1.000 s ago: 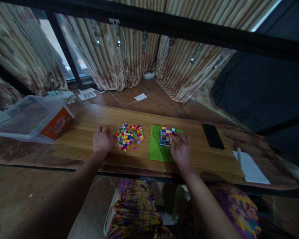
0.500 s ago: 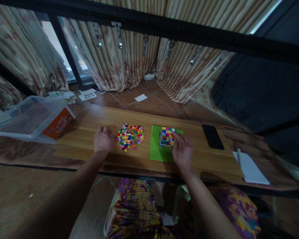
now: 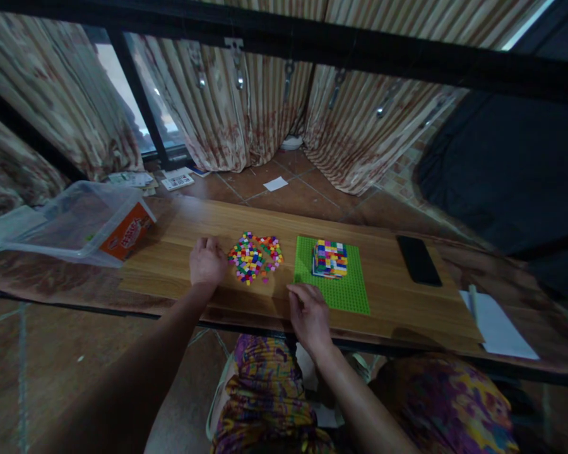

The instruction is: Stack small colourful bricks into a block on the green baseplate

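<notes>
My left hand (image 3: 207, 261) rests on the wooden board just left of a loose pile of small coloured building bricks (image 3: 248, 257). Its fingers are curled, and anything under them is hidden. My right hand (image 3: 310, 312) hovers by the front left corner of a green studded baseplate (image 3: 355, 293). Its index finger reaches left with the thumb a little apart, and no brick shows between them. On the baseplate stands a boxy block built of many-coloured bricks (image 3: 330, 258), which neither hand touches.
A clear plastic tub (image 3: 85, 221) with an orange label stands at the left. To the right lie a black phone (image 3: 418, 260) and a white paper sheet (image 3: 502, 328) with a pen (image 3: 473, 304). A dark metal bar with hooks (image 3: 284, 28) crosses above the table.
My right hand has left the brick block and moved left and nearer to me, uncovering the block and the baseplate's right side. My left hand stays beside the pile. The view has shifted slightly.
</notes>
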Available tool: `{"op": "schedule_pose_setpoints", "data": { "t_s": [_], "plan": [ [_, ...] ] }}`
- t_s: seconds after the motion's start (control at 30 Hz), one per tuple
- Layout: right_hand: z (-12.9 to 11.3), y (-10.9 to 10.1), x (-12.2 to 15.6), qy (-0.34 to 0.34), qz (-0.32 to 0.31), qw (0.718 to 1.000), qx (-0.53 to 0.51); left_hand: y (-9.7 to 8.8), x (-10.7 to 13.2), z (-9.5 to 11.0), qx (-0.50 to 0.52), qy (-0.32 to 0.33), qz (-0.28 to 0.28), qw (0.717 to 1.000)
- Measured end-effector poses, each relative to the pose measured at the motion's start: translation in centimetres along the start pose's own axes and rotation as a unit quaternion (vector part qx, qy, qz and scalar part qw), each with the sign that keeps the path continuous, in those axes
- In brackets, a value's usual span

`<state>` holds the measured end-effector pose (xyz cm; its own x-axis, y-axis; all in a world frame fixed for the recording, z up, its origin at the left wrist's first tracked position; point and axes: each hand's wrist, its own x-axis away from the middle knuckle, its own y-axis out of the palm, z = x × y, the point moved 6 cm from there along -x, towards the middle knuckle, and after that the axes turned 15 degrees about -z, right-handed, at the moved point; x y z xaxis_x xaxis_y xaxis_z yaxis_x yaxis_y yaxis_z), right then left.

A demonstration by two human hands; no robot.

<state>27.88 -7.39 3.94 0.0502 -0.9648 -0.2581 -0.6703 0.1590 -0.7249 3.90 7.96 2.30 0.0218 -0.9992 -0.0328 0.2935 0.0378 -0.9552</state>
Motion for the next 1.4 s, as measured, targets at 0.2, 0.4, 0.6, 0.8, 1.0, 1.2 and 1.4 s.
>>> {"op": "schedule_pose_setpoints", "data": {
  "t_s": [0.2,0.4,0.6,0.8,1.0,1.2,1.4],
  "plan": [
    [-0.8,2.5,-2.4,0.029,-0.057,0.998,0.021,0.1,-0.1,0.0,-0.001,0.001,-0.005,1.0],
    [-1.6,4.4,-4.1,0.067,-0.1,0.989,0.084,-0.2,0.1,0.2,0.002,0.001,-0.007,1.0],
    [-1.6,5.2,-4.3,0.058,-0.077,0.989,0.11,-0.3,0.2,0.2,-0.002,0.0,-0.009,1.0],
    [-1.5,5.2,-3.7,0.015,-0.06,0.995,0.082,-0.1,0.0,0.0,-0.002,0.001,-0.005,1.0],
    [-0.9,4.2,-2.3,0.004,-0.065,0.998,0.023,0.0,-0.1,0.0,-0.008,0.003,-0.009,1.0],
    [-0.5,2.2,-1.2,-0.006,-0.04,0.998,-0.038,-0.1,0.0,0.1,-0.007,0.003,-0.001,1.0],
    [2.0,-2.5,-0.1,0.036,0.05,0.995,-0.078,-0.1,-0.1,0.0,-0.004,0.002,0.0,1.0]
  ]
}}
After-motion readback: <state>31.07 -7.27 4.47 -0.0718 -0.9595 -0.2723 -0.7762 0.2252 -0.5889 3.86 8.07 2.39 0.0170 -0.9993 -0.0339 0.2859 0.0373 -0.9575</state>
